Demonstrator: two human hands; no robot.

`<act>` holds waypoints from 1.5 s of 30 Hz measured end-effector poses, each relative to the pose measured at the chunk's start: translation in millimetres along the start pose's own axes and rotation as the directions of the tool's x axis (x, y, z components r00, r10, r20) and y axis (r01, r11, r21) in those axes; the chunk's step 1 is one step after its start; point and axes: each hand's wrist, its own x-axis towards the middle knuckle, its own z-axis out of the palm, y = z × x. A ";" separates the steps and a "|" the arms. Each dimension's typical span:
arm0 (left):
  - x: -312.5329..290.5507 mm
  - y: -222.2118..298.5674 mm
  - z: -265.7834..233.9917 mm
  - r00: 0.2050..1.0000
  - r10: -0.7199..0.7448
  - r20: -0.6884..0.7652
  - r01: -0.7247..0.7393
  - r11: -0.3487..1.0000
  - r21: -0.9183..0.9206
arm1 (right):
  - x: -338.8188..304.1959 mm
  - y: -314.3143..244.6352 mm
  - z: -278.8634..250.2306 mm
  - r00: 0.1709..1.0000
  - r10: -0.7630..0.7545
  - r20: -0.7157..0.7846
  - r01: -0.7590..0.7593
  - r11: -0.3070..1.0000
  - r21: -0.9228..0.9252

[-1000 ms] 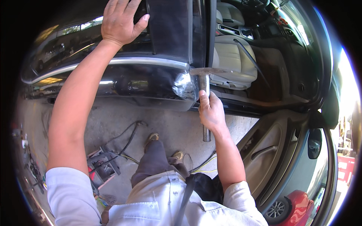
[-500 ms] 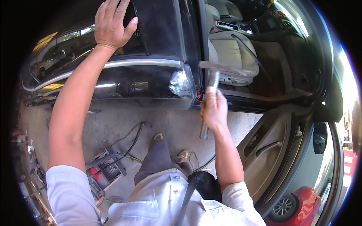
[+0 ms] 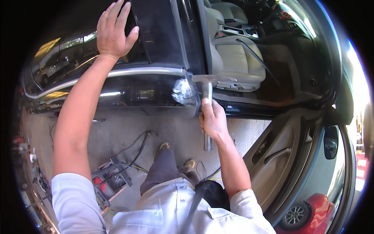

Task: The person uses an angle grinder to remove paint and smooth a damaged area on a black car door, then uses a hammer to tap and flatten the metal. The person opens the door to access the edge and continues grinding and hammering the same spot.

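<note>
My right hand is wrapped round the metal handle of a body hammer, whose long thin head lies crosswise at the top. The left end of that head is close beside the edge of a black car door; whether it touches, I cannot tell. On the door's edge, just left of the hammer, is a shiny bare-metal patch. My left hand lies flat with fingers spread on the dark window area above the chrome strip, holding nothing.
The front door stands wide open at the right, showing a light seat. A grey tool tray and a hose are on the floor at the left. A red car shows at the lower right.
My right hand has brought the hammer left and slightly down, so its head is nearer the bare-metal patch. The left hand stays on the car. The view has shifted slightly.
</note>
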 end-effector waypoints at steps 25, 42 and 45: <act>3.5 -2.7 0.5 0.998 0.033 -0.054 -0.032 0.999 0.008 | -10.9 0.4 -6.4 0.979 -0.070 -0.193 0.092 0.990 0.107; 1.4 -4.4 2.5 1.000 0.017 -0.004 -0.017 0.999 0.041 | 6.0 -21.2 -13.7 0.982 -0.168 -0.085 0.124 0.916 -0.380; 1.4 -3.0 0.8 1.000 0.013 -0.008 -0.012 1.000 0.027 | 3.0 -29.7 -15.1 0.954 -0.050 -0.296 0.010 0.991 -0.136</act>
